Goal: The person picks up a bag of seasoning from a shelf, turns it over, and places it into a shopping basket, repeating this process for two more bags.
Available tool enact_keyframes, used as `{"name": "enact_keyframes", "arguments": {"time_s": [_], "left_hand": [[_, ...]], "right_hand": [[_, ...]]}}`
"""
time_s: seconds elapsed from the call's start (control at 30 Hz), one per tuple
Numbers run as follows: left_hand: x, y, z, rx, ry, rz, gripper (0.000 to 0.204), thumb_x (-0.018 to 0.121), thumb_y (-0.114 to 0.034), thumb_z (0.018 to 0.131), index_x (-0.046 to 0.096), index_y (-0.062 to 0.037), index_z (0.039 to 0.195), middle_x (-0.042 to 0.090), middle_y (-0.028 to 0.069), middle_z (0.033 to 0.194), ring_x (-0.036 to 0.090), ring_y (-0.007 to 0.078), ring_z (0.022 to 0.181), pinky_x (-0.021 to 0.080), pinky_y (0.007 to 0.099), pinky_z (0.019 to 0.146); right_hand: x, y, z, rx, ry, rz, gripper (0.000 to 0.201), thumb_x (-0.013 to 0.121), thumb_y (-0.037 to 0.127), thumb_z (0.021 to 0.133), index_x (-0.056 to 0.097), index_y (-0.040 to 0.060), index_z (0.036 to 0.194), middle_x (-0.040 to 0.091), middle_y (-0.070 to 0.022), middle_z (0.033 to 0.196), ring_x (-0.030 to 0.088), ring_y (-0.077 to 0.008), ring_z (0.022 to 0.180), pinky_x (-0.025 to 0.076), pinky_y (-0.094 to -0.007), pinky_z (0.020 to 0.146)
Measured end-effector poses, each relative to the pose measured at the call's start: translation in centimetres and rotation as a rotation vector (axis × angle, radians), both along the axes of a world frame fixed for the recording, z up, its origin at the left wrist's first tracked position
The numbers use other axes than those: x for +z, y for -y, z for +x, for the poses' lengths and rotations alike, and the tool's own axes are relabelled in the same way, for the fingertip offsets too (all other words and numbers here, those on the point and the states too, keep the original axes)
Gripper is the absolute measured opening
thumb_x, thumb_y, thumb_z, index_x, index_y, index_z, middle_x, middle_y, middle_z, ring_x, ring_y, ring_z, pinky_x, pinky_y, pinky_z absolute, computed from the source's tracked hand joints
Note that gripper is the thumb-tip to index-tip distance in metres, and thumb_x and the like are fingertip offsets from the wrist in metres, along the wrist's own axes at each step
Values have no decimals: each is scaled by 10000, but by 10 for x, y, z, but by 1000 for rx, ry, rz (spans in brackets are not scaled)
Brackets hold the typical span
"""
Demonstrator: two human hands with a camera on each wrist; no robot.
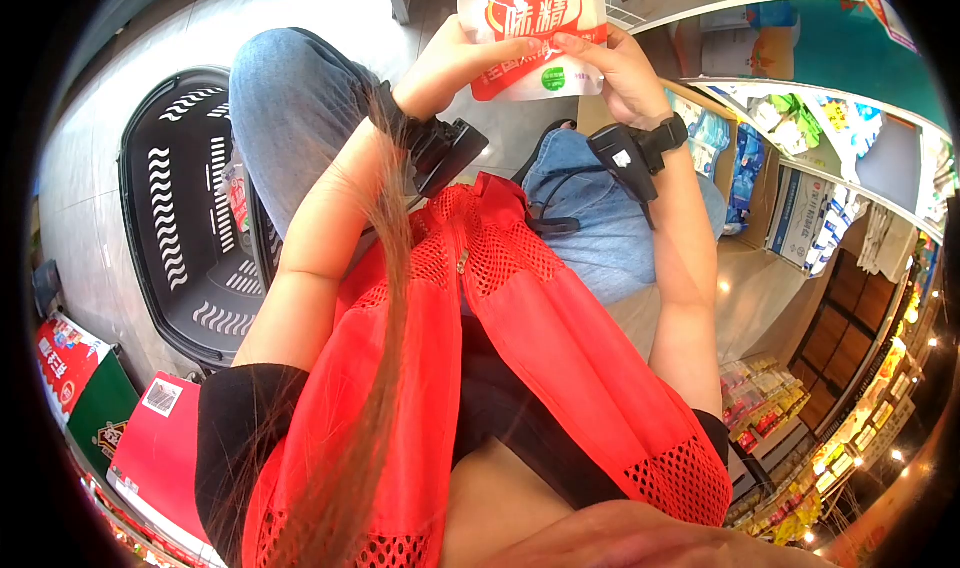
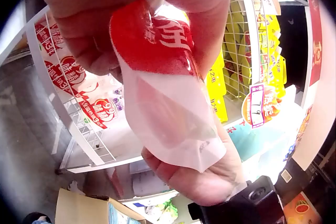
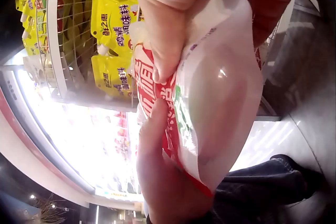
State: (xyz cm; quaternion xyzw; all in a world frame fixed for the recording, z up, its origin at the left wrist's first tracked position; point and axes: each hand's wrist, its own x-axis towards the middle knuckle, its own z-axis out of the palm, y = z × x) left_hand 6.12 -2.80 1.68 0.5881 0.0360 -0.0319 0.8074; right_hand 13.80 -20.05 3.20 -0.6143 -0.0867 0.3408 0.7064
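Fingers were clamped on a white-and-red printed plastic bag, and, left to right, a black slotted plastic basket stood beside a blue-jeaned leg, the left hand and right hand gripped the bag's opposite sides, and white-edged shelves held colourful packets.

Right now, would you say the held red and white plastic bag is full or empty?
It looks filled: the bag bulges roundly between the left hand and the right hand.

Glossy plastic pouch, matt black plastic basket, faded denim jeans.
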Motion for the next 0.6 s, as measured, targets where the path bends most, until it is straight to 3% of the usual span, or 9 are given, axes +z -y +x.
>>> {"name": "enact_keyframes", "arguments": {"time_s": [0.6], "left_hand": [[-6,2,1,8,47,-58,325,619,-247,743,559,-21,967,587,18,848,540,59,716,429,192,615]], "right_hand": [[1,-5,-5,-2,21,6,277,665,95,696,570,16,944,603,-60,895,573,-109,787,453,-235,699]]}}
